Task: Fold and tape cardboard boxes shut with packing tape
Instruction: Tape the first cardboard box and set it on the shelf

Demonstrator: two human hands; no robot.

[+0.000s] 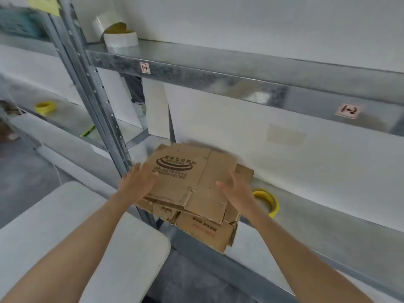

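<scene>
A stack of flattened brown cardboard boxes (185,182) lies on a metal shelf (306,215), its near end overhanging the shelf's front edge. The top box carries dark printed text and a logo. My left hand (137,182) is at the stack's left edge, fingers spread and touching the top box. My right hand (236,191) is at the stack's right side with fingers apart, thumb over the cardboard. Neither hand has closed around anything. A roll of tape with a yellow core (267,201) sits on the shelf just right of the stack, partly hidden by my right wrist.
Steel uprights (98,110) stand left of the stack. The upper shelf (218,68) holds white tape rolls (120,38). Another yellow roll (44,107) lies on the neighbouring rack at left. A grey-white table top (65,226) is below my left arm. White wall behind.
</scene>
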